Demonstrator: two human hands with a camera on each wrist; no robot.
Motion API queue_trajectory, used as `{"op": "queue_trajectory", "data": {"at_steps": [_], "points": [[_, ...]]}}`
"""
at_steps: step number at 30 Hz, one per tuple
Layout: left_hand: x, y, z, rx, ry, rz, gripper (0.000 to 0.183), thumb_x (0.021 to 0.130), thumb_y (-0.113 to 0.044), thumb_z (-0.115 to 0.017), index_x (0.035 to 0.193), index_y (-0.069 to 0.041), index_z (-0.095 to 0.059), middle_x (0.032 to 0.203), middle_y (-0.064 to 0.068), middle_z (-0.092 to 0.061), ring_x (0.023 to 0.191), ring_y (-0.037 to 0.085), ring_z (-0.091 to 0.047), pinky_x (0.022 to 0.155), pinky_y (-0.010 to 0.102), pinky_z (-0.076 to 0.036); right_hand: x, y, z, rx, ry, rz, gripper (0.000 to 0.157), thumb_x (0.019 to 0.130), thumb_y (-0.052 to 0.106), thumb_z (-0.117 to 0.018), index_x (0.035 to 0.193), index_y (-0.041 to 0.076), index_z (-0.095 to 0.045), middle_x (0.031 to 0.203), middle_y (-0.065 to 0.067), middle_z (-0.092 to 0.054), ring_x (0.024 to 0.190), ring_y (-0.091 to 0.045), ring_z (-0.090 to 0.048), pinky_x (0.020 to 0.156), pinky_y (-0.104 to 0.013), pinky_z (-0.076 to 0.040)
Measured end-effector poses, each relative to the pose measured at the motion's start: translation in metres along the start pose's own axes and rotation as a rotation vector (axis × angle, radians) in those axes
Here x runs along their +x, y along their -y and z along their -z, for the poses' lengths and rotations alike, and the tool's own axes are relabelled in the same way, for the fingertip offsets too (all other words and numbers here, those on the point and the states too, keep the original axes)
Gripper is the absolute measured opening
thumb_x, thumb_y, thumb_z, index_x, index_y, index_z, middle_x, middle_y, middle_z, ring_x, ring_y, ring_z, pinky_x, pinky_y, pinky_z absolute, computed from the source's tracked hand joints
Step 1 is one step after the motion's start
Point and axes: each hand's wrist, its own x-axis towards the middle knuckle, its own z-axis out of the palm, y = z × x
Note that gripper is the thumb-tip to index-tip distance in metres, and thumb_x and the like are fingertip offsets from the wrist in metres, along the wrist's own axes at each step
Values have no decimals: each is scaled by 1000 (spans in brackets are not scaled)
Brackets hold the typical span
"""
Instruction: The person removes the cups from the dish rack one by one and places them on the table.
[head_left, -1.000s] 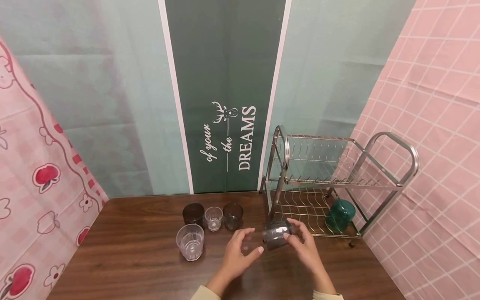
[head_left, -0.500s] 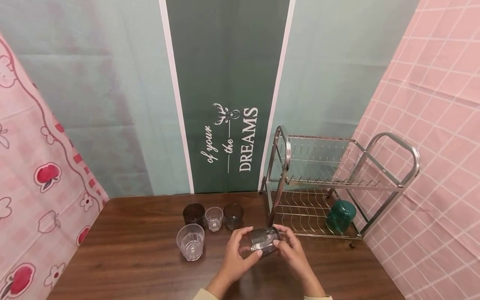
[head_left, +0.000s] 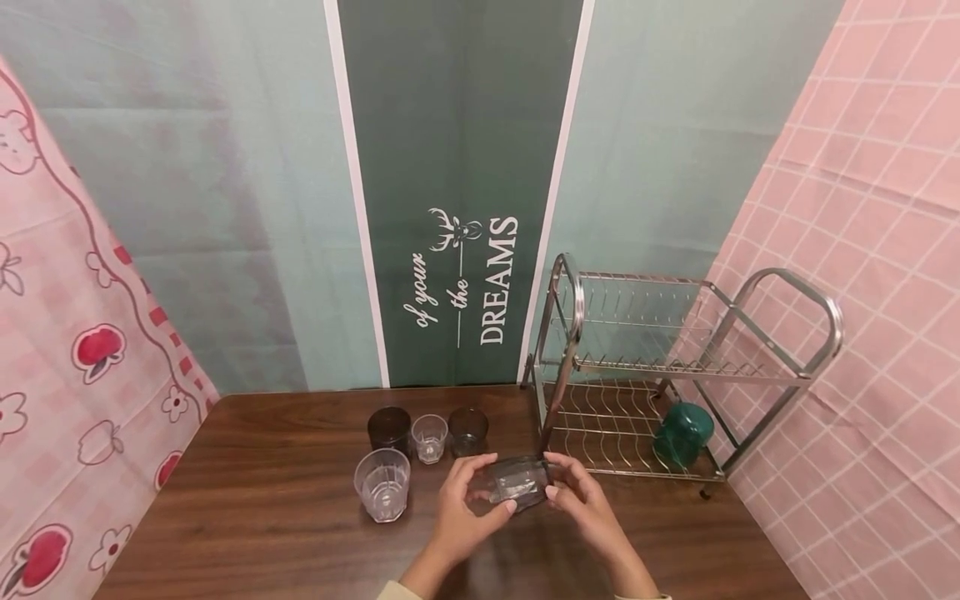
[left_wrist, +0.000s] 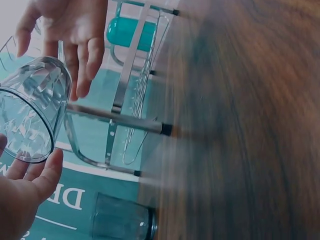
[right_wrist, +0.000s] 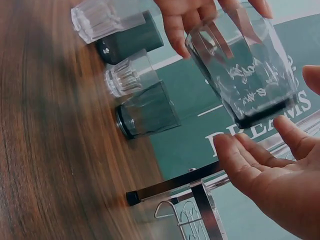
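A smoky-grey drinking glass (head_left: 519, 483) is held on its side above the table, its mouth toward my left hand (head_left: 463, 510). My left hand pinches it near the rim, thumb in front and fingers behind. At the base end is my right hand (head_left: 592, 510), its fingers spread and extended close to the glass bottom; whether the fingertips touch it is hard to tell. In the right wrist view, raised lettering shows on the glass (right_wrist: 245, 75). Behind the hands stand a dark glass (head_left: 468, 432), a small clear glass (head_left: 430, 437), another dark glass (head_left: 389, 429) and a larger clear glass (head_left: 383, 486).
A two-tier metal dish rack (head_left: 637, 368) stands to the right, near the pink tiled-pattern cloth (head_left: 862, 250). On its lower tier a teal glass (head_left: 682, 435) sits upside down at the right end. The wooden table (head_left: 247, 500) extends left and forward of the glasses.
The glass has moved left, from the right hand alone to between both hands. My left fingers have closed on its rim end, while the right hand's hold has loosened at the base.
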Motion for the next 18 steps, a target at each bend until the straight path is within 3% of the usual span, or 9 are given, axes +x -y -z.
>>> {"op": "queue_trajectory", "data": {"at_steps": [3,5,9,13,18], "points": [[1,9,3,29,-12,-21,55,65,-1,-79,116,0,-58,106,20,-55,88,40,-51,61,41,-52,-1,1,1,-8,-8,-2,42,86,-2,-53,127,-6,-45,116,-27,-51,99,-25,-57,80,-44,-49],[0,17,6,69,-13,-22,57,65,-4,-81,117,-4,-59,106,15,-56,89,35,-54,61,38,-52,-2,1,1,-71,-10,5,41,85,-2,-57,125,-6,-47,117,-25,-53,101,-26,-57,81,-40,-49],[1,26,16,177,-6,-26,59,64,-14,-84,119,-14,-60,109,4,-57,92,23,-56,62,30,-51,-5,4,3,-307,-52,77,40,81,2,-67,119,-1,-54,111,-12,-60,97,-25,-59,76,-32,-49],[3,27,29,281,-6,-26,61,63,-21,-84,119,-20,-60,111,-2,-57,91,20,-56,62,30,-49,-7,8,8,-496,-108,138,39,77,3,-73,113,7,-60,105,1,-62,92,-20,-59,72,-35,-50],[8,27,40,417,-8,-7,61,62,-27,-84,118,-22,-62,105,-3,-57,90,19,-56,65,32,-46,-7,13,17,-703,-88,174,38,75,6,-76,110,8,-63,104,1,-61,92,-17,-58,72,-33,-49]]}}
